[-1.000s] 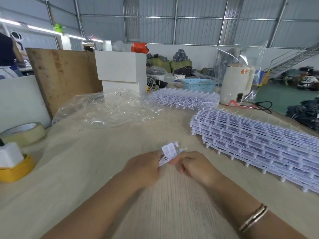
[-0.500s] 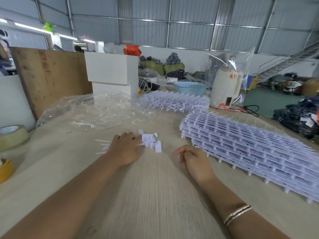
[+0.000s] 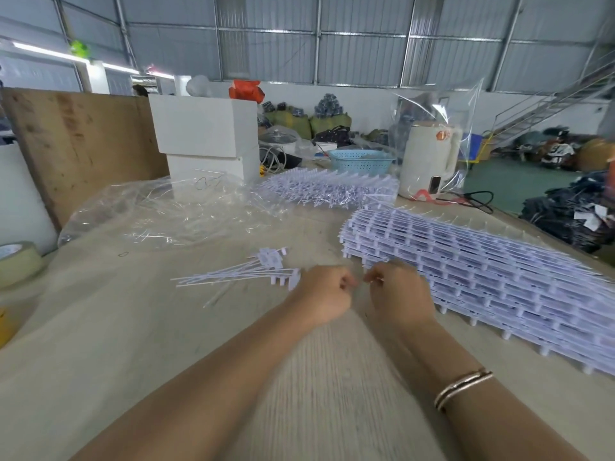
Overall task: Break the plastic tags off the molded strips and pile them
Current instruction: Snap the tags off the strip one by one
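A small pile of loose white plastic tags (image 3: 269, 272) with long thin stems lies on the cloth-covered table (image 3: 133, 344), just left of my left hand (image 3: 321, 296). A thick stack of white molded strips (image 3: 492, 274) stretches along the right side. My right hand (image 3: 397, 294) sits at the near left corner of that stack. Both hands are curled into loose fists, a few centimetres apart. The picture is blurred and I see nothing held in either hand.
A second heap of molded strips (image 3: 329, 191) lies farther back, beside a crumpled clear plastic bag (image 3: 166, 211). Behind stand white boxes (image 3: 206, 128), a blue basket (image 3: 361, 161), a white kettle (image 3: 429, 161) and a wooden board (image 3: 76, 144). A tape roll (image 3: 16, 264) sits at the left edge.
A second ago both hands held a bunch of tags. My left hand laid it on the table to the left, then came back beside my right hand at the stack's corner.
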